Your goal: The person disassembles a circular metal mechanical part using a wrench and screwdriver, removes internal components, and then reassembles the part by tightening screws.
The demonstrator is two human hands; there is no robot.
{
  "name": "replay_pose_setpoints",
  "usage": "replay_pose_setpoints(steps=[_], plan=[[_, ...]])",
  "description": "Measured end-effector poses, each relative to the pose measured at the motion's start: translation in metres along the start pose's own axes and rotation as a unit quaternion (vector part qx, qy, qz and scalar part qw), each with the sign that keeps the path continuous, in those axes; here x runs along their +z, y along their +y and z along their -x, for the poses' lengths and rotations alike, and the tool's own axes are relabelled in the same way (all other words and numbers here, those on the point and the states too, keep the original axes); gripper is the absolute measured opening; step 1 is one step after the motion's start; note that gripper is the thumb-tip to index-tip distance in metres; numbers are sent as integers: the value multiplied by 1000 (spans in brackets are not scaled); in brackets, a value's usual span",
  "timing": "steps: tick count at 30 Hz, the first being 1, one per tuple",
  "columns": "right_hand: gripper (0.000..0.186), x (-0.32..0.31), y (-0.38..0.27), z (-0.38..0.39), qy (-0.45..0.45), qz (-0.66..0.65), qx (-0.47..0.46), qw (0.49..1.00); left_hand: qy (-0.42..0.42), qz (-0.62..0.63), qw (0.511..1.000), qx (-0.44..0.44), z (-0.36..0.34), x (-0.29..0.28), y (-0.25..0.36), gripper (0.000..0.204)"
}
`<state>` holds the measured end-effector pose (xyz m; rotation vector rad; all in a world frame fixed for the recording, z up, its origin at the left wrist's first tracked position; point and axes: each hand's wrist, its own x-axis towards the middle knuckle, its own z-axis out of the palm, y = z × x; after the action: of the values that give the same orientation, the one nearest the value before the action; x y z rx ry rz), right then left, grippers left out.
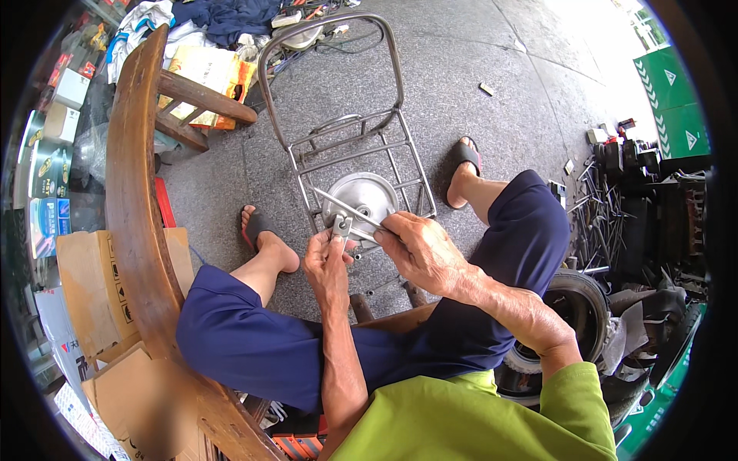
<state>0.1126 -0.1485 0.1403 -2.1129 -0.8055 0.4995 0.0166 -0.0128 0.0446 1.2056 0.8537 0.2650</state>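
Observation:
My left hand [329, 263] is closed on a small silver metal bracket [343, 226] with a hole near its upper end. Just to the right, my right hand [421, 247] grips the lower end of a thin flat metal bar [336, 202], which slants up to the left behind the bracket. Whether bar and bracket are joined, I cannot tell. Below both hands a round silver metal disc [361, 185] with a hub in its middle lies on a metal rack frame [317, 164]. Part of the disc is hidden by my hands.
A tall bent tube handle [398, 65] rises from the rack's far side. To the left stands a curved wooden bench [131, 192], with cardboard boxes [88, 284] beside it. On the right are a tyre [592, 307] and a heap of metal rods and tools [596, 215].

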Motion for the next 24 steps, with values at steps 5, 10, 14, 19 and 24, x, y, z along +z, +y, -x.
replay_pose_setpoints(steps=[5, 10, 14, 19, 24], plan=[[21, 2, -1, -1, 0, -3, -2, 1000, 16, 26, 1000, -7, -2, -2, -5, 19], [20, 2, 1, 0, -4, 3, 0, 1000, 20, 54, 998, -22, -2, 0, -7, 21], [19, 3, 2, 0, -8, 7, 2, 1000, 29, 90, 995, -26, -4, -1, -10, 22], [19, 5, 3, 0, -12, 13, 3, 1000, 39, 86, 995, -34, -4, 0, -9, 22], [19, 5, 5, 1, -11, 21, -3, 1000, 33, 79, 996, -17, -3, 2, -11, 22]])
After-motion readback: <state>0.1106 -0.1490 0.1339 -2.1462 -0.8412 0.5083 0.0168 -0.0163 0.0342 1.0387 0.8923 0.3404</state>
